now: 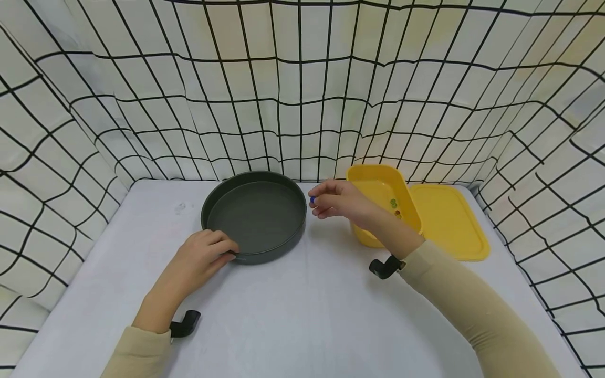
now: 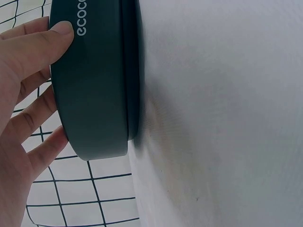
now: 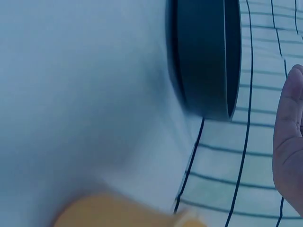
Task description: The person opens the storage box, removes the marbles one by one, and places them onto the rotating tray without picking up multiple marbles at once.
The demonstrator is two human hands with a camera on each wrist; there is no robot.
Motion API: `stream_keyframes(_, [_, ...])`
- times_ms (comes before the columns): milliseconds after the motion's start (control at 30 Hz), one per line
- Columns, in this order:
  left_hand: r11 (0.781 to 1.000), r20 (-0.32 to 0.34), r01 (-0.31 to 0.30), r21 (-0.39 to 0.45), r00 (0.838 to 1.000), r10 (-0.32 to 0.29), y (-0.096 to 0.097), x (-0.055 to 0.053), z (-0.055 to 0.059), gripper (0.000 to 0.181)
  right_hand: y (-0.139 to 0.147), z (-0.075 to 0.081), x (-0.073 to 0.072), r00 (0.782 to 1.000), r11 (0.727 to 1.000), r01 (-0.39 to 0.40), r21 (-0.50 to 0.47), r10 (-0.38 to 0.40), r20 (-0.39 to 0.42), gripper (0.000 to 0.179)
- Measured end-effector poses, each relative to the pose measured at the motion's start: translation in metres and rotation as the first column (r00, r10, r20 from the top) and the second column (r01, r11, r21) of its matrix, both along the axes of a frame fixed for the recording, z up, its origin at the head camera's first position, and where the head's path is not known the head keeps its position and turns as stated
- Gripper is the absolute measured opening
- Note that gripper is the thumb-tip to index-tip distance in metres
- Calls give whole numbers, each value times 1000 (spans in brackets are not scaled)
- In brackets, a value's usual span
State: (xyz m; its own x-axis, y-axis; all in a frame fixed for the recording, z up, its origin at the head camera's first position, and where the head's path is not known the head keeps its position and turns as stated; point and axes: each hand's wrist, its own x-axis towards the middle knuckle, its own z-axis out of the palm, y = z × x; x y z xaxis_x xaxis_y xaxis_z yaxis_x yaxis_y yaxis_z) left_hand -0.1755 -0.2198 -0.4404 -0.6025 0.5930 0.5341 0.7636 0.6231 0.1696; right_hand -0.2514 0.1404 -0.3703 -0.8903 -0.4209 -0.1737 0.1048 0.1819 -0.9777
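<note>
A round dark green tray (image 1: pixel 257 215) with a raised rim lies on the white table. My left hand (image 1: pixel 203 260) holds its near-left rim, and in the left wrist view the thumb (image 2: pixel 62 29) presses the outer wall beside white lettering. To the right of the tray my right hand (image 1: pixel 337 199) pinches a small blue piece (image 1: pixel 312 199), mostly hidden by the fingers. Behind the right wrist stands a yellow box (image 1: pixel 373 184) with a small green piece (image 1: pixel 394 203) and a small brown piece (image 1: pixel 397 213) inside. The right wrist view shows only part of the hand (image 3: pixel 289 137).
A flat yellow lid (image 1: pixel 449 220) lies right of the box. Around the back and sides of the table (image 1: pixel 283 325) hangs white cloth with a black grid net (image 1: pixel 300 94). The right forearm reaches across the box's near side.
</note>
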Motion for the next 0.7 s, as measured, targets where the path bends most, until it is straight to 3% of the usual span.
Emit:
stream_keyframes(167, [1000,-3,7,3,1000,-7,0,0,0,26,-24,-7,9,998,998,-63,0,63,-7,20])
stream_keyframes(433, [1000,-9,16,11,1000,-16,1,-2,-1,25,-64,-27,21,973,985,-163,49,169,-159,18])
stream_keyframes(567, [1000,-11,15,12,1000,-15,0,-2,-1,25,-84,-37,25,944,979,-186,79,200,-264,19])
stream_keyframes(700, [1000,-12,15,9,1000,-15,0,-2,-2,26,-101,-43,28,901,980,-138,143,184,-392,15])
